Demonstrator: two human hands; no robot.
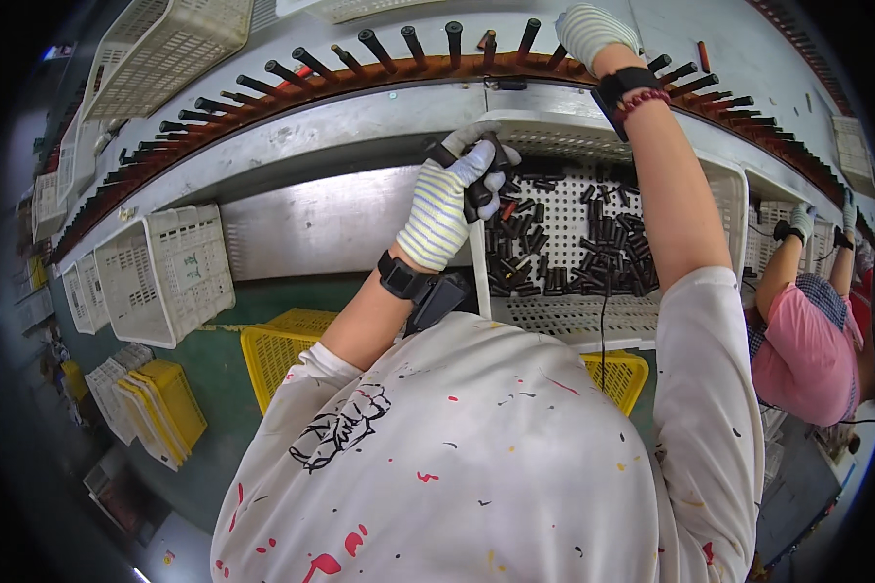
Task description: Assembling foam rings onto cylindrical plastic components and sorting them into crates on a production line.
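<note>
My left hand (449,199), in a striped white glove, is closed around several short black cylindrical pieces (478,192) above the near-left corner of a white perforated crate (478,277). More such black pieces (608,233) lie loose in the crate, a few reddish ones among them. My right hand (596,37), gloved too, reaches past the crate to a long brown rail (428,70) set with upright black pegs (454,44). Its fingers are curled over the rail beside a peg (556,56). What they hold is hidden by the hand.
White crates (180,277) stand at the left, and another (170,53) sits beyond the rail. Yellow baskets (272,355) are below the bench. A thin dark cable (605,325) hangs over the crate. To the right, a person in pink (809,355) works at the same rail.
</note>
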